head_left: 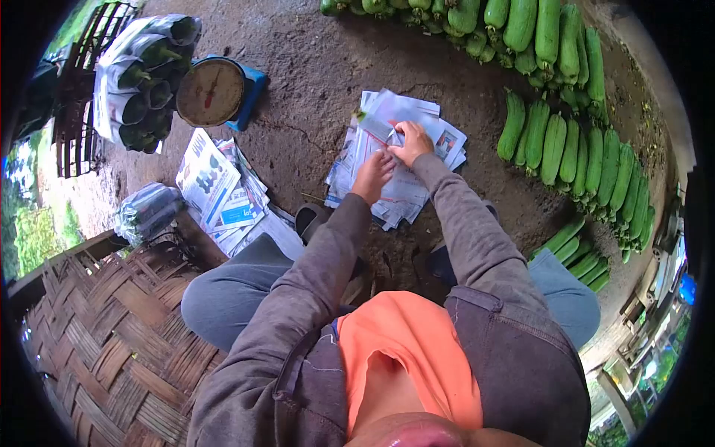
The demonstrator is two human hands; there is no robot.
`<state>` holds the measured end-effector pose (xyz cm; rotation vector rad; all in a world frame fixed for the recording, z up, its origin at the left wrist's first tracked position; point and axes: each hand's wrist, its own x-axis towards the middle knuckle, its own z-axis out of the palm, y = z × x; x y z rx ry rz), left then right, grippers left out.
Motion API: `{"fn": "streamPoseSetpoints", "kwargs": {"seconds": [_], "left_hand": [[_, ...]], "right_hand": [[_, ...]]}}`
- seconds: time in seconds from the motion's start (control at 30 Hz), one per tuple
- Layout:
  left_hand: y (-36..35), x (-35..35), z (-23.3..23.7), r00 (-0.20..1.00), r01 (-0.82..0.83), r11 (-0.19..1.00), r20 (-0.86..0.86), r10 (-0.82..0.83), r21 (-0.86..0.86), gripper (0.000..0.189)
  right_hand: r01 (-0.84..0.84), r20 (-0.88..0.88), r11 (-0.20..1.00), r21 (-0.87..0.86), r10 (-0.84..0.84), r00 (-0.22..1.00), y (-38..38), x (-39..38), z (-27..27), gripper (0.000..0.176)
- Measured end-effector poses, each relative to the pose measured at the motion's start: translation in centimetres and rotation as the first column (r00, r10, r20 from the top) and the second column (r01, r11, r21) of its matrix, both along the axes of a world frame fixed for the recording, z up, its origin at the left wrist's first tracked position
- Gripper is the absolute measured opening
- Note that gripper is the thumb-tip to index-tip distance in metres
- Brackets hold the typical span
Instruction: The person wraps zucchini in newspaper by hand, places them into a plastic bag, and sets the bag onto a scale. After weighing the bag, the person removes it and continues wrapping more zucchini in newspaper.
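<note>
A pile of newspaper sheets [402, 197] lies on the ground in front of me. On it is a paper-wrapped bundle [375, 127], with a green tip showing at its upper left end. My right hand [412, 141] has its fingers bent against the paper at the bundle's right side; what they pinch, if anything, is too small to tell. My left hand [375, 176] rests at the lower end of the bundle, fingers partly curled and thumb apart from them.
Long green gourds [555, 145] lie in rows at the right and top right. Newspapers [216, 186] are stacked at the left, below a round-dial scale [211, 91]. Wrapped gourds [141, 89] stand at the upper left. A woven bamboo surface [119, 350] fills the lower left.
</note>
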<state>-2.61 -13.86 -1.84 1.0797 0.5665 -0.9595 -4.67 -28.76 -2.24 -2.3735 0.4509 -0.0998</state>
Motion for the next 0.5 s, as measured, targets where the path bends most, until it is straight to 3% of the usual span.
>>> {"fn": "streamPoseSetpoints", "kwargs": {"seconds": [0.07, 0.13, 0.23, 0.3, 0.37, 0.43, 0.5], "left_hand": [[-0.9, -0.2, -1.2, 0.999, -0.002, 0.983, 0.039, 0.009, -0.183, 0.028], [-0.2, 1.1, 0.1, 0.991, 0.104, 0.971, 0.107, -0.083, -0.216, 0.029], [1.0, 2.7, 4.0, 0.985, 0.135, 0.959, 0.137, -0.104, -0.248, 0.03], [1.0, 3.6, 6.0, 0.963, 0.172, 0.932, 0.253, -0.092, -0.319, 0.03], [0.5, 4.5, 9.1, 0.923, 0.182, 0.938, 0.38, -0.059, -0.296, 0.027], [-0.2, 5.1, 12.2, 0.91, 0.137, 0.949, 0.414, -0.007, -0.285, 0.024], [-0.8, 6.2, 15.0, 0.862, 0.089, 0.967, 0.505, 0.045, -0.238, 0.022]], "right_hand": [[0.108, -0.029, 0.955, 0.277, -0.104, 0.994, 1.1, -0.4, -0.1, 0.048], [0.122, 0.008, 0.863, 0.49, -0.144, 0.99, 1.9, -0.9, -0.8, 0.046], [0.042, -0.02, 0.547, 0.836, -0.045, 0.999, 1.9, -0.6, -0.7, 0.04], [-0.003, -0.037, 0.611, 0.792, 0.053, 0.998, 1.3, -0.1, 3.0, 0.037], [-0.019, 0.022, 0.644, 0.764, 0.003, 1.0, 1.1, 0.3, 6.6, 0.038], [-0.059, 0.294, 0.898, 0.436, -0.08, 0.953, 0.4, 1.2, 7.0, 0.04], [0.049, 0.477, 0.95, 0.308, -0.198, 0.856, 0.2, 1.7, 11.1, 0.043]]}}
